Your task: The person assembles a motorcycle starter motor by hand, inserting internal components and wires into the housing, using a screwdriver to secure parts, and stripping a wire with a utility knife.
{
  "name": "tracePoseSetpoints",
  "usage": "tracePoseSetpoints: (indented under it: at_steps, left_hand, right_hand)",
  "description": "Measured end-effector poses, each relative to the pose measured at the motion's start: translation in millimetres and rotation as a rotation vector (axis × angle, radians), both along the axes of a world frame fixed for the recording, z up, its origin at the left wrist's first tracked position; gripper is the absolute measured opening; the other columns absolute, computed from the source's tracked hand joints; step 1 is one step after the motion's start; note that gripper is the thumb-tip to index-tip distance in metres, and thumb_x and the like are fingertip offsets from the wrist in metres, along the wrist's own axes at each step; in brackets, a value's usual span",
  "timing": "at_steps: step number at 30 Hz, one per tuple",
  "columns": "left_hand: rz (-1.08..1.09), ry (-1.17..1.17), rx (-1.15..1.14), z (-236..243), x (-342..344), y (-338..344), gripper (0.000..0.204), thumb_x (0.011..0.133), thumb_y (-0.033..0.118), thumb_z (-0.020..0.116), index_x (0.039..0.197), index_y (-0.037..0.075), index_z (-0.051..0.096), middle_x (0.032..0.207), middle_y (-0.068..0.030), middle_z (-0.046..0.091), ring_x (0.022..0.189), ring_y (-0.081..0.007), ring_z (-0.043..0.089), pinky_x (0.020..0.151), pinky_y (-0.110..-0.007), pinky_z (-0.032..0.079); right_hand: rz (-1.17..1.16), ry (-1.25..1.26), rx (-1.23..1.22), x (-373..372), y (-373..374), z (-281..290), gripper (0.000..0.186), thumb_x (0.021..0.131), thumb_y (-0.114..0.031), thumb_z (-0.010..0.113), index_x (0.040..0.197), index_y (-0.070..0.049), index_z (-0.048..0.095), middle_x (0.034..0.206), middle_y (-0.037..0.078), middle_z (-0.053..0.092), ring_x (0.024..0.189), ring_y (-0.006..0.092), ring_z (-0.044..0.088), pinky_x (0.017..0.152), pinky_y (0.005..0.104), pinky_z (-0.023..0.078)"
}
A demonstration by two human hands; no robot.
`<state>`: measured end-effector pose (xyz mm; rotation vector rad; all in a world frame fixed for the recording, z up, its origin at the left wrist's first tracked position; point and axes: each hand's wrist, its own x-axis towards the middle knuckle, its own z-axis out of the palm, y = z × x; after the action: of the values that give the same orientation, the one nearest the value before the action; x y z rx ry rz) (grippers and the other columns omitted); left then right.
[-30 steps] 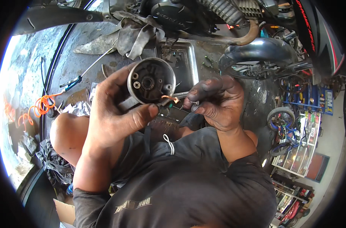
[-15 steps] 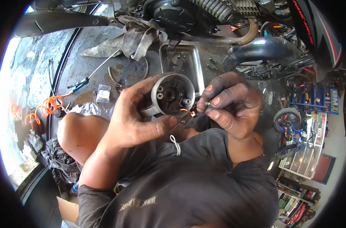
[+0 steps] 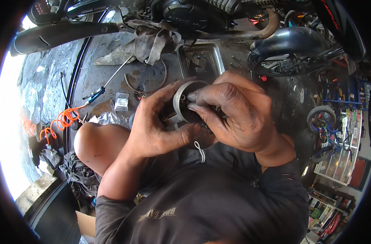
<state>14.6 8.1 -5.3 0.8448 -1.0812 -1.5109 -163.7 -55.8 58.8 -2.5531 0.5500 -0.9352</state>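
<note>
Round grey metal motor housing (image 3: 184, 101): sat between both hands above the lap. Left hand (image 3: 155, 126) was clenched around its side; right hand (image 3: 234, 114) covered its open face, fingers curled onto it.

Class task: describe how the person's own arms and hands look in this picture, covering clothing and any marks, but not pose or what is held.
Both forearms are bare; short dark grey sleeves end above the elbows. The left hand and right hand wear no gloves and are smudged with dark grease on fingers and knuckles. No watch, ring or band shows.
</note>
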Motion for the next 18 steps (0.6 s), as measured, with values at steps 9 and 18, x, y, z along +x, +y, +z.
tracePoseSetpoints:
  at_steps: [9,18]
  left_hand:
    - [0.026,-0.021,0.043,-1.8,0.1,0.7,0.072,0.066,0.007,0.079,0.129,-0.009,0.051,0.119,-0.0133,0.062,0.111,-0.0167,0.058,0.1,-0.031,0.044]
    - [0.077,-0.135,0.031,-1.8,-4.5,3.6,0.073,0.064,0.007,0.078,0.129,-0.01,0.051,0.114,-0.0163,0.067,0.105,-0.0166,0.062,0.095,-0.031,0.048]
  right_hand:
    - [-0.003,-0.049,0.016,2.5,3.1,-10.2,0.028,0.068,0.007,0.07,0.094,0.0,0.06,0.067,0.008,0.053,0.061,0.0253,0.054,0.054,0.0361,0.046]
    - [-0.054,0.094,0.064,3.1,7.5,6.2,0.029,0.065,0.008,0.075,0.087,-0.001,0.058,0.076,0.008,0.061,0.063,0.0232,0.059,0.056,0.0329,0.049]
